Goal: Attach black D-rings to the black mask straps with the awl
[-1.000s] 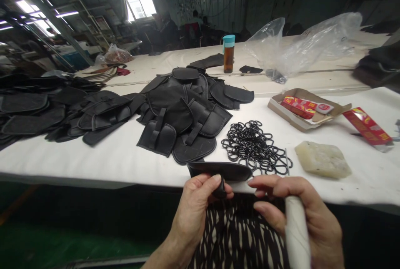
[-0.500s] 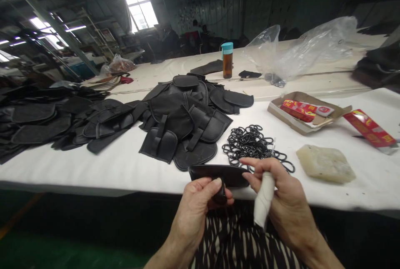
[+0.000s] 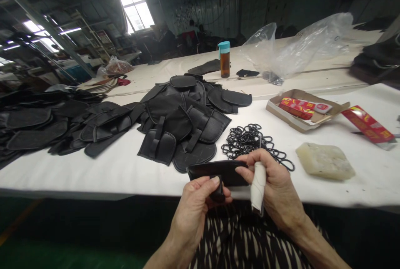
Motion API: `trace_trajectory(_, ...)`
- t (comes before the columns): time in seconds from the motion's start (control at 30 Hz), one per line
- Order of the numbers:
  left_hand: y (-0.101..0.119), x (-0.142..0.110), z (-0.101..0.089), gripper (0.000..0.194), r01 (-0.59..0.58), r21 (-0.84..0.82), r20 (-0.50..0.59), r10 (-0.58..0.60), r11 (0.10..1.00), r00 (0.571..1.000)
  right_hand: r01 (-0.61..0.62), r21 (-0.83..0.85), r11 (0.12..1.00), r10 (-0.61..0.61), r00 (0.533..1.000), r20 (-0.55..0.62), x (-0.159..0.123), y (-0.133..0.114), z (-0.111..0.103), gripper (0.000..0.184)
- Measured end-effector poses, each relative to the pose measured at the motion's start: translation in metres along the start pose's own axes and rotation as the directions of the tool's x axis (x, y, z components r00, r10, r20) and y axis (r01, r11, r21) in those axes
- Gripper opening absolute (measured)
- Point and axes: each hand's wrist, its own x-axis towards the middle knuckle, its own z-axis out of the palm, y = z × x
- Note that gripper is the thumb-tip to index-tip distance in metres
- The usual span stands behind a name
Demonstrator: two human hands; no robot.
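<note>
So our right hand [image 3: 278, 189], white-handled tool [image 3: 258, 187] tucked in, had just closed in on the black piece [image 3: 231, 173], pinching its right end. Our left hand [image 3: 193, 204] pinched a black strap [image 3: 218, 194]. Rings [image 3: 239, 142] sat at one o'clock from the piece.

Rings [image 3: 240, 140] between leather pieces [image 3: 175, 114] and wax block [image 3: 325, 161]

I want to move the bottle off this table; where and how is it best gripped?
Grip the bottle around its amber body, below the teal lid, probably from the near side: it stands upright, slim and straight-walled, with black pieces lying to its left and right.
</note>
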Motion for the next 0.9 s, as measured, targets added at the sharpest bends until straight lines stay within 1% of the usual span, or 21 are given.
trace_trajectory(0.07, 0.0, 0.0, 0.0, 0.019, 0.009, -0.007, -0.009, -0.009, 1.0, 1.0, 0.005, 0.034, 0.999, -0.005, 1.0, -0.002, -0.002, -0.001, -0.004, 0.013)
trace_trajectory(0.13, 0.0, 0.001, 0.0, 0.019, 0.013, -0.018, -0.023, -0.014, 1.0, 1.0, 0.02, 0.057, 0.998, -0.018, 1.0, -0.02, -0.006, 0.0, -0.014, 0.018)
trace_trajectory(0.2, 0.001, 0.003, 0.0, 0.018, 0.02, -0.037, -0.029, -0.022, 0.999, 0.999, 0.051, 0.068, 0.996, -0.047, 0.997, -0.059, -0.013, 0.002, -0.028, 0.023)
trace_trajectory(0.27, 0.002, 0.005, 0.001, 0.017, 0.031, -0.058, -0.018, -0.032, 0.998, 0.999, 0.085, 0.077, 0.993, -0.076, 0.99, -0.122, -0.022, 0.005, -0.044, 0.028)
trace_trajectory(0.3, 0.003, 0.006, 0.002, 0.016, 0.036, -0.069, -0.011, -0.037, 0.997, 0.999, 0.089, 0.057, 0.994, -0.08, 0.985, -0.153, -0.026, 0.005, -0.052, 0.033)
trace_trajectory(0.37, 0.004, 0.008, 0.003, 0.015, 0.043, -0.098, -0.011, -0.044, 0.994, 0.999, 0.031, -0.031, 0.999, -0.036, 0.982, -0.185, -0.035, 0.003, -0.066, 0.047)
trace_trajectory(0.4, 0.004, 0.01, 0.003, 0.014, 0.043, -0.112, -0.018, -0.045, 0.993, 0.999, -0.021, -0.082, 0.996, 0.002, 0.974, -0.227, -0.04, 0.002, -0.072, 0.051)
trace_trajectory(0.47, 0.005, 0.013, 0.004, 0.013, 0.04, -0.129, -0.037, -0.045, 0.991, 0.998, -0.113, -0.151, 0.982, 0.058, 0.943, -0.328, -0.046, -0.002, -0.081, 0.048)
trace_trajectory(0.53, 0.007, 0.016, 0.006, 0.011, 0.034, -0.129, -0.052, -0.041, 0.991, 0.998, -0.181, -0.193, 0.964, 0.083, 0.9, -0.429, -0.05, -0.002, -0.09, 0.038)
trace_trajectory(0.63, 0.009, 0.017, 0.009, 0.011, 0.038, -0.123, -0.086, -0.049, 0.992, 0.995, -0.277, -0.191, 0.942, 0.135, 0.831, -0.539, -0.052, 0.005, -0.104, 0.028)
trace_trajectory(0.67, 0.009, 0.017, 0.009, 0.011, 0.04, -0.12, -0.106, -0.053, 0.992, 0.993, -0.296, -0.167, 0.94, 0.154, 0.808, -0.568, -0.052, 0.007, -0.109, 0.027)
trace_trajectory(0.7, 0.009, 0.016, 0.01, 0.012, 0.042, -0.116, -0.128, -0.057, 0.992, 0.99, -0.29, -0.135, 0.947, 0.152, 0.78, -0.607, -0.052, 0.009, -0.112, 0.028)
trace_trajectory(0.73, 0.008, 0.016, 0.009, 0.013, 0.044, -0.11, -0.15, -0.06, 0.993, 0.987, -0.266, -0.107, 0.958, 0.143, 0.767, -0.625, -0.052, 0.01, -0.116, 0.028)
trace_trajectory(0.8, 0.006, 0.019, 0.006, 0.015, 0.05, -0.098, -0.187, -0.068, 0.994, 0.98, -0.207, -0.103, 0.973, 0.112, 0.812, -0.574, -0.05, 0.01, -0.12, 0.028)
trace_trajectory(0.83, 0.005, 0.022, 0.005, 0.016, 0.062, -0.093, -0.2, -0.079, 0.994, 0.977, -0.196, -0.129, 0.972, 0.091, 0.822, -0.563, -0.048, 0.009, -0.122, 0.027)
trace_trajectory(0.87, 0.004, 0.025, 0.004, 0.018, 0.077, -0.092, -0.216, -0.096, 0.993, 0.972, -0.195, -0.164, 0.967, 0.072, 0.826, -0.559, -0.045, 0.009, -0.123, 0.027)
trace_trajectory(0.9, 0.003, 0.028, 0.004, 0.02, 0.097, -0.09, -0.24, -0.116, 0.991, 0.964, -0.209, -0.195, 0.958, 0.061, 0.816, -0.575, -0.043, 0.01, -0.124, 0.028)
